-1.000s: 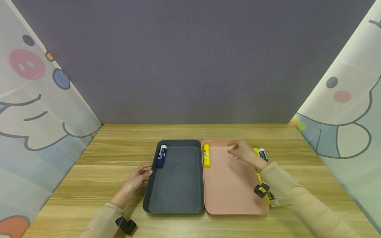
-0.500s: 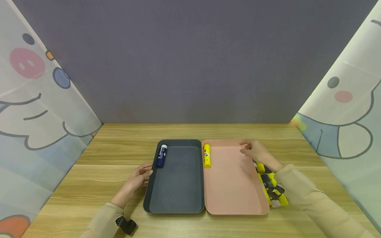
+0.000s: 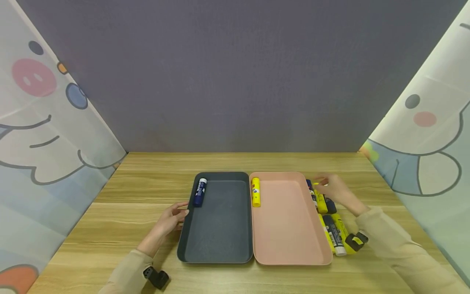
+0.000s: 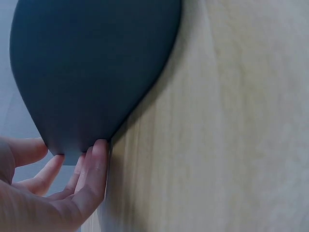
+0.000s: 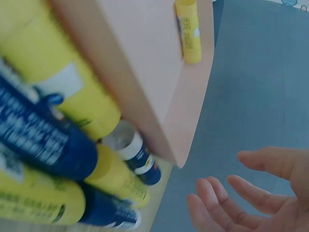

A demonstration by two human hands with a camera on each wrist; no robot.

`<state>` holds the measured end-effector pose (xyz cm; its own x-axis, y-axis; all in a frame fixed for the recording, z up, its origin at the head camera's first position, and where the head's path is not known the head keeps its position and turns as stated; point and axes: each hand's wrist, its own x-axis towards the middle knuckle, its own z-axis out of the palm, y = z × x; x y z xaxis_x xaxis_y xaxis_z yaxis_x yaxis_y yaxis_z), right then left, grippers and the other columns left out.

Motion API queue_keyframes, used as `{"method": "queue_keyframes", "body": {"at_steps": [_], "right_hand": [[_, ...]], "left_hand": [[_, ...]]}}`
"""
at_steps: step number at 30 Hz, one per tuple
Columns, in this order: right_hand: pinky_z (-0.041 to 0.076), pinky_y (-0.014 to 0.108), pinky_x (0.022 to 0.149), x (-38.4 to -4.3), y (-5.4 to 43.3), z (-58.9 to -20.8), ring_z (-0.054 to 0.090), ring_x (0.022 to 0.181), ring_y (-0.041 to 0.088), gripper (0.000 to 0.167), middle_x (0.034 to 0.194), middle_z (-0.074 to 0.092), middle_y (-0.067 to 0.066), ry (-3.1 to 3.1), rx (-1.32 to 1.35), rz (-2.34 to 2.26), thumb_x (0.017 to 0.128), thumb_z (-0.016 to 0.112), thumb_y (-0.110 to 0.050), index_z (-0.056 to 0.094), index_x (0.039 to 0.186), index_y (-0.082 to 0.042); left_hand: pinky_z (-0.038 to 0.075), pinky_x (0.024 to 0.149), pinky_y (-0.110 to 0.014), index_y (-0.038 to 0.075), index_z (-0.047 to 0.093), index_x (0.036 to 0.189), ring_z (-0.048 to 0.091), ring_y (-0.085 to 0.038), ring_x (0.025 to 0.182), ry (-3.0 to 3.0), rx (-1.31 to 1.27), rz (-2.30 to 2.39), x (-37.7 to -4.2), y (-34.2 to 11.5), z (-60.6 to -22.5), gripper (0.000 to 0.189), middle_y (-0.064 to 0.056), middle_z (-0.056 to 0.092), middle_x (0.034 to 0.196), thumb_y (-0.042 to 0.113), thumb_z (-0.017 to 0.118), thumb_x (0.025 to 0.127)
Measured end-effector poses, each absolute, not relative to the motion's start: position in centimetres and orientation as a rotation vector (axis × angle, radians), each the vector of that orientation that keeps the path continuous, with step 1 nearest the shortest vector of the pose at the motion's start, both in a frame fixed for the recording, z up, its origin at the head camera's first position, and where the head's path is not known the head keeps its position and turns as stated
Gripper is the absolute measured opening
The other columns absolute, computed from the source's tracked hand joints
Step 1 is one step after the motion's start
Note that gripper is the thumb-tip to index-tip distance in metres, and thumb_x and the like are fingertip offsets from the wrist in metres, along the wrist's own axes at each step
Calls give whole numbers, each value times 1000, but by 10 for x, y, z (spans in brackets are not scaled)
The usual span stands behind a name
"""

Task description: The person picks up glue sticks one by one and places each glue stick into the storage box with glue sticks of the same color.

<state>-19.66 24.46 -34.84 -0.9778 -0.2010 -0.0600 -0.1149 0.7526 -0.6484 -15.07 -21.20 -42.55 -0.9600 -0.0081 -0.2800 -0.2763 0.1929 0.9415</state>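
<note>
My left hand [image 3: 169, 222] touches the left side of the dark grey tray [image 3: 220, 259]; its fingertips [image 4: 100, 147] rest against the tray's outer wall. Inside that tray, at the back left, lies a blue glue stick [image 3: 200, 193] with a white end. The pink tray [image 3: 293, 241] stands right beside it and holds a yellow glue stick [image 3: 256, 192]. To the right of the pink tray my right hand [image 3: 335, 189] hovers over a group of glue sticks with nothing between its fingers. Among them are a yellow glue stick [image 3: 320, 202] and a blue glue stick [image 3: 332, 232].
The blue and yellow glue sticks lie in two rows on the wooden table [image 3: 147, 183], close against the pink tray's right wall. A dark grey panel [image 3: 238, 81] rises behind the table. Printed cloths [image 3: 422, 163] stand at both sides.
My right hand has moved right, from above the pink tray to over the glue sticks, uncovering more of them. The left hand has stayed at the grey tray.
</note>
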Motion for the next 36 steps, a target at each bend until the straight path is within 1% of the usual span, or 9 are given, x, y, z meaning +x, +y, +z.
{"method": "queue_keyframes", "body": {"at_steps": [2,5,11,15,22,29,32,34,36], "right_hand": [[47,32,54,-196,249,-350,57,66,26,40,91,56,28,2821,-224,-1026,85,53,-8,45,117,15],[47,32,55,-197,256,-352,57,68,26,40,89,58,26,2824,-180,-1003,85,53,-10,46,116,14],[49,34,57,-199,266,-356,59,71,28,41,94,56,31,2836,-130,-953,86,52,-13,46,116,14],[49,35,58,-200,273,-361,60,72,29,44,99,52,36,2847,-116,-921,86,53,-15,45,116,15],[50,36,59,-202,285,-369,61,73,30,46,95,54,34,2804,-96,-957,86,50,-14,41,117,18],[51,38,61,-206,291,-374,60,80,35,49,101,52,38,2756,-58,-951,87,49,-16,38,118,20],[51,38,62,-207,294,-375,59,76,31,50,94,56,34,2734,-29,-954,87,50,-16,37,118,21],[51,37,61,-208,296,-377,57,71,25,51,84,58,26,2716,-8,-959,87,50,-17,36,118,21],[50,36,61,-209,297,-379,55,67,21,52,74,56,18,2696,2,-975,87,50,-17,35,118,21]], "left_hand": [[49,64,-33,-4,38,128,58,-16,75,2251,-278,1851,-151,-212,-426,40,-20,50,106,6,47,91],[49,64,-33,-4,38,128,57,-15,74,2252,-285,1847,-151,-212,-426,40,-20,49,106,6,47,90],[49,64,-33,-4,39,128,57,-16,75,2261,-284,1840,-151,-212,-427,40,-21,49,106,7,48,90],[49,65,-32,-5,36,129,58,-14,75,2256,-256,1834,-151,-213,-427,42,-19,50,106,8,48,90],[49,65,-33,-6,37,128,58,-15,76,2254,-246,1842,-151,-213,-427,41,-22,49,107,7,47,90],[49,64,-32,-5,36,129,58,-14,75,2244,-229,1848,-150,-213,-426,43,-19,50,106,10,48,91],[49,64,-32,-4,38,128,59,-15,75,2240,-249,1865,-150,-212,-426,41,-20,50,107,9,48,90],[50,65,-33,-5,38,128,59,-16,76,2241,-252,1866,-150,-212,-427,40,-21,50,107,8,47,91],[50,65,-33,-6,38,127,59,-16,76,2242,-258,1868,-150,-212,-427,39,-21,50,107,6,47,91]]}}
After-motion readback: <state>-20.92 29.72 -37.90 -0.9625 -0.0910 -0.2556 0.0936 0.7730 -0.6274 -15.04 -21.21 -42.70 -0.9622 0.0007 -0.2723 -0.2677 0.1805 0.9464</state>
